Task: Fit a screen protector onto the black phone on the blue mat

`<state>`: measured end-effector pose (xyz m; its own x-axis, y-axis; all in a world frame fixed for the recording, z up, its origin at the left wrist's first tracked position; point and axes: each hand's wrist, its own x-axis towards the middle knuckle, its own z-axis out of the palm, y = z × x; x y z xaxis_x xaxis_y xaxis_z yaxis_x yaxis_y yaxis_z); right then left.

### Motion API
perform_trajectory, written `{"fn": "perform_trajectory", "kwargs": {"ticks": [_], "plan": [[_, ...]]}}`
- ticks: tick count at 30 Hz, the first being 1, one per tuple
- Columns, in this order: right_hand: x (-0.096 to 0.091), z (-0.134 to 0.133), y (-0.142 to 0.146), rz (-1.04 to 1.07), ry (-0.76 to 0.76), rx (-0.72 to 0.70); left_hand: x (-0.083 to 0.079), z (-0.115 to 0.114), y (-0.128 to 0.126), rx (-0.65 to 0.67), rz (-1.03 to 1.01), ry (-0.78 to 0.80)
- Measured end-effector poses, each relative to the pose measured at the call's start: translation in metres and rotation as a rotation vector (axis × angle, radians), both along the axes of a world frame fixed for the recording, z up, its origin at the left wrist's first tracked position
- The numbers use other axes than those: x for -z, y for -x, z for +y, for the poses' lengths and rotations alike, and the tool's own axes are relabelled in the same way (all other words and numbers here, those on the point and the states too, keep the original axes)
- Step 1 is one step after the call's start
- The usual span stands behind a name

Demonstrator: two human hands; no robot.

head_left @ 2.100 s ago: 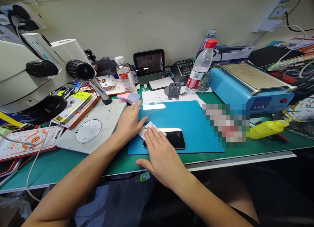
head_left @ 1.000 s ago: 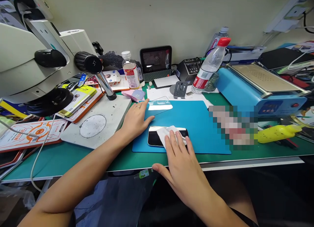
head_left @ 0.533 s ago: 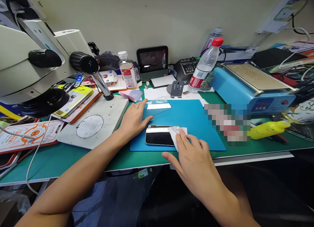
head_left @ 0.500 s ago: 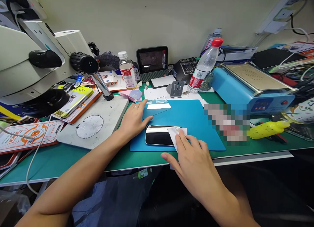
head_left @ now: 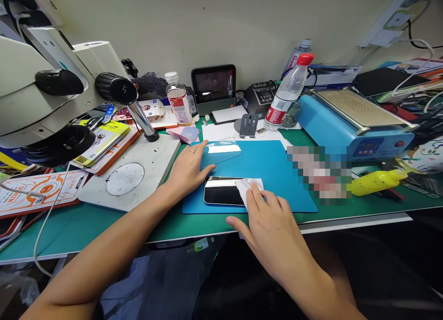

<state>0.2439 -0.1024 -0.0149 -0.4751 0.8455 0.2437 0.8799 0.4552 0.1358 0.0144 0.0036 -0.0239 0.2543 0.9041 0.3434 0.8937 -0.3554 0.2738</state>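
Observation:
A smartphone (head_left: 221, 191) with a dark, reflective screen lies face up on the blue mat (head_left: 273, 161). My right hand (head_left: 272, 223) presses a white wipe (head_left: 251, 188) onto the phone's right end, fingertips on the cloth and thumb held out to the side. The wipe and fingers cover that end of the phone. Behind the phone, my left hand (head_left: 188, 168) holds a clear glass screen protector (head_left: 224, 149) by its left end between thumb and fingers. A bright band of light reflects across the glass.
A microscope (head_left: 44, 98) on a pale base (head_left: 155, 165) stands at left. A blue heated-plate machine (head_left: 356, 126) and a yellow bottle (head_left: 377, 182) are at right. Behind the mat are a phone stand (head_left: 248, 125), a red-capped bottle (head_left: 287, 96) and a small screen (head_left: 214, 85).
Both hands keep nearly the same places, the right one still pressing the wipe on the phone. The whole view has shifted very slightly.

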Motion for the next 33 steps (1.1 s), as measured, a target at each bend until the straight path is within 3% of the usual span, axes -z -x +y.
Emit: {"fn": "perform_trajectory", "kwargs": {"ticks": [5,9,14,17,22,25,33], "plan": [[0.001,-0.021,0.008,0.057,-0.002,-0.051,0.001,0.000,0.000,0.006,-0.002,-0.001],[-0.003,-0.013,0.013,0.140,0.076,-0.082,0.002,0.000,-0.001,0.013,-0.002,-0.004],[-0.006,-0.015,0.016,0.143,-0.043,-0.152,0.002,0.001,-0.001,0.013,-0.010,-0.019],[-0.003,-0.020,0.017,0.169,-0.032,-0.212,0.003,0.002,-0.002,0.013,-0.011,-0.019],[0.009,-0.001,0.009,0.213,0.089,-0.112,0.003,0.002,-0.001,0.017,-0.005,-0.029],[0.014,0.006,0.005,0.206,0.077,-0.077,0.004,0.002,-0.001,0.021,0.009,-0.032],[0.003,-0.025,0.001,0.242,0.044,-0.199,0.003,0.001,-0.001,0.015,-0.003,-0.030]]}}
